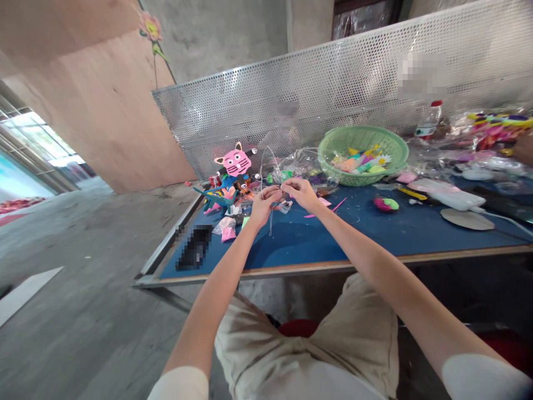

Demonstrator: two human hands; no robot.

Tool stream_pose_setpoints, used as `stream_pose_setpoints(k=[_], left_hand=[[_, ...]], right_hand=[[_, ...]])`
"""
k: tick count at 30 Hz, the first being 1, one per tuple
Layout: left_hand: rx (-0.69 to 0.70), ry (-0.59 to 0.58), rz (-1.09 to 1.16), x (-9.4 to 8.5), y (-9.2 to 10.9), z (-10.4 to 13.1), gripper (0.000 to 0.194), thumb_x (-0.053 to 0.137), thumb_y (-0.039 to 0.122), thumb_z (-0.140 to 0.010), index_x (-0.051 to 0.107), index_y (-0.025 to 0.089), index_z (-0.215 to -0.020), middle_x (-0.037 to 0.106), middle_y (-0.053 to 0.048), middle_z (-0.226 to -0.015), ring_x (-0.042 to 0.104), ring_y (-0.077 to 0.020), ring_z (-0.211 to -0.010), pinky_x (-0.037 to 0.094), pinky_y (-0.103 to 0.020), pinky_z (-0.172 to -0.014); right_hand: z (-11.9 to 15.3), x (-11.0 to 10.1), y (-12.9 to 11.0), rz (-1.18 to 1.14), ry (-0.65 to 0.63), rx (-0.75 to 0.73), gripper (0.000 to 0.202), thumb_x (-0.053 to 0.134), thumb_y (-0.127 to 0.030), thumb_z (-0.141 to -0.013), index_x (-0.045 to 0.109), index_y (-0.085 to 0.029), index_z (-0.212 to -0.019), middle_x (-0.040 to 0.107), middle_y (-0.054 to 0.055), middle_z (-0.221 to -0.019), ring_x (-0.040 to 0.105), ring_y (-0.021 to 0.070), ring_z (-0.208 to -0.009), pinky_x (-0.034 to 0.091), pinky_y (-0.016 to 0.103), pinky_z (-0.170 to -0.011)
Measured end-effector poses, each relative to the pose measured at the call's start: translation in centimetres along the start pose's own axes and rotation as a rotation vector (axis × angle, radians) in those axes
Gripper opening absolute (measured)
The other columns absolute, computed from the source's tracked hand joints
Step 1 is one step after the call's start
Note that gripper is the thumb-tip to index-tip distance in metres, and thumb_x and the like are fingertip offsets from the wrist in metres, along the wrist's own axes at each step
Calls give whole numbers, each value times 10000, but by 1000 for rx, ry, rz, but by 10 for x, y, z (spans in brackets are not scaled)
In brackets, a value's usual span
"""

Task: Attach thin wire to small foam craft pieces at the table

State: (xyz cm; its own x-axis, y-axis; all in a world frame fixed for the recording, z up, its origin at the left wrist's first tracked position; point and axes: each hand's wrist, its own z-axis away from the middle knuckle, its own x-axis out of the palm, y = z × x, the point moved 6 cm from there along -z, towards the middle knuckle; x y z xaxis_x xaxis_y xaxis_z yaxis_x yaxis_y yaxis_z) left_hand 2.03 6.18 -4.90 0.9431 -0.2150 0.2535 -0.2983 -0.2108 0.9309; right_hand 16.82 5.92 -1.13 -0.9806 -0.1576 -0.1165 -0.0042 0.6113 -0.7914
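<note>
From where I stand, I see a person seated at the table [300, 244], both bare hands raised over its blue top, left of the middle. The left hand [267, 199] has its grip pinched nearly closed on a thin wire [270, 225]. The right hand [298, 191] comes in just beside it, its grip also drawn down to a tight pinch on the wire; exactly where the fingertips meet is too small to make out. The wire arcs up above the hands, and a narrow length hangs below them.

Beyond the left hand, a pink cat face [237, 162] stands among a jumble of small coloured pieces, with a teal figure [220, 201] in front of it. Nearer the person are a small pink bag [227, 229] and, by the left end of the table, a dark flat object [194, 248], blurred out. Thin pink strips [339, 204] lie just right of the right hand. Behind them, the green basket [361, 176] holds pastel pieces and a white flower. Farther right I see a pink and green lump [386, 204], a yellow cutter [412, 193], a white device [458, 197] and a pale oval [467, 219]. A red-capped bottle [428, 123] stands near the mesh panel [233, 105].
</note>
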Motion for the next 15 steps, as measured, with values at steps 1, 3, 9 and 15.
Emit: stream_pose_setpoints(k=[1,3,9,15], left_hand=[[2,-6,6,0,1,0,509,895,342,-638,715,195,-1091,750,-61,-1037,714,-164,-770,547,-267,-627],[9,-13,16,-1,2,-1,501,871,345,-668,707,196,-1118,747,-69,-1061,710,-170,-817,552,-289,-686],[19,41,135,-7,1,-6,460,743,198,-670,667,208,-1124,722,-67,-1154,678,-160,-903,508,-298,-796],[85,376,70,-37,1,-12,381,595,138,-655,624,205,-1029,676,-51,-1160,627,-121,-838,478,-241,-694]], right_hand=[[0,-1,-1,0,10,3,278,669,-459,-816,687,-183,-786,672,14,-745,585,155,-700,453,300,-701],[0,-4,-2,1,38,13,271,666,-448,-812,685,-181,-766,650,6,-699,563,149,-666,436,295,-672],[-4,-15,6,-18,99,50,244,657,-416,-788,662,-182,-718,626,8,-668,529,140,-630,408,287,-630],[-3,-17,6,-1,88,59,232,661,-397,-784,651,-179,-703,622,13,-675,521,136,-625,398,289,-625]])
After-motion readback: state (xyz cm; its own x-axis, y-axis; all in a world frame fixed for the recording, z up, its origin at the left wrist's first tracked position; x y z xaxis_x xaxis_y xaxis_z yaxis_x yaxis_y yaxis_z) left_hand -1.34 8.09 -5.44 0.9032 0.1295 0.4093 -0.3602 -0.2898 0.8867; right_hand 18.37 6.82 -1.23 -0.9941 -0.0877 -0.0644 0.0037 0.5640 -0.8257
